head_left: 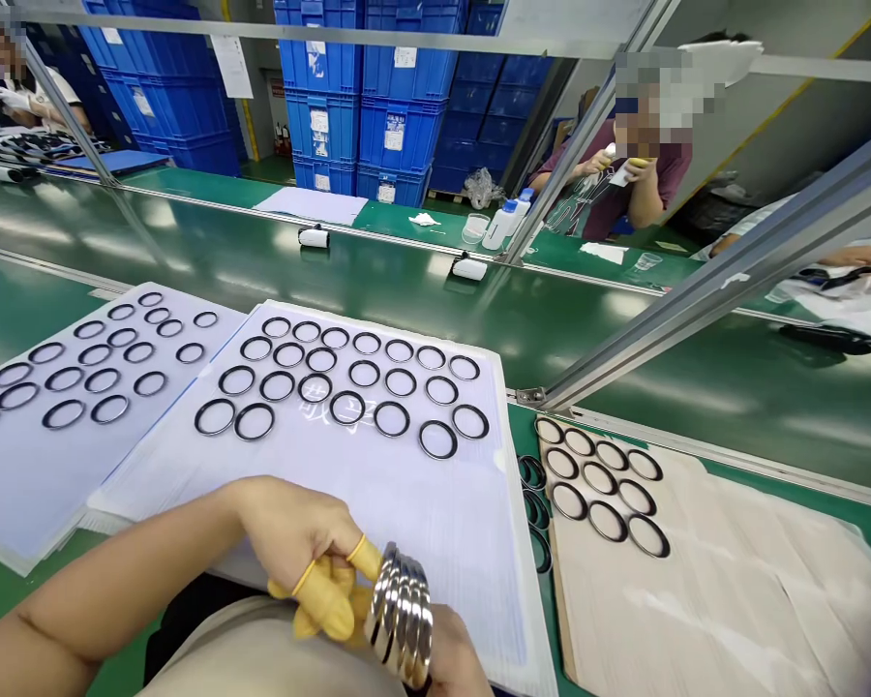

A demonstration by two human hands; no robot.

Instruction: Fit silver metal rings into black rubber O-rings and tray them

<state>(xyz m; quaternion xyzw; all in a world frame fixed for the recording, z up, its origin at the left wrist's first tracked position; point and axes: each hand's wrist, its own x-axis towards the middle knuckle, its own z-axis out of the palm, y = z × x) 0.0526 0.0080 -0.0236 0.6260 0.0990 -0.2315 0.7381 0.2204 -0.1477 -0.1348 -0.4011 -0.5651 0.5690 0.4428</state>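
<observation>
**Head view**
Left hand point(297, 547): curled, gripping the silver rings point(401, 615) with my yellow finger cots point(323, 600) on.
Right hand point(454, 666): mostly behind the stack, can't tell if it's gripping.
Rings: stacked on edge, near end of the white sheet point(406, 542), which has black rings point(436, 439) laid out.

Polished metal rings point(399, 615), matt yellow rubber finger cots point(323, 605), glossy green conveyor belt point(276, 242).

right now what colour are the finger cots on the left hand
Yellow: the finger cots on the left hand, clearest in the head view.
</observation>
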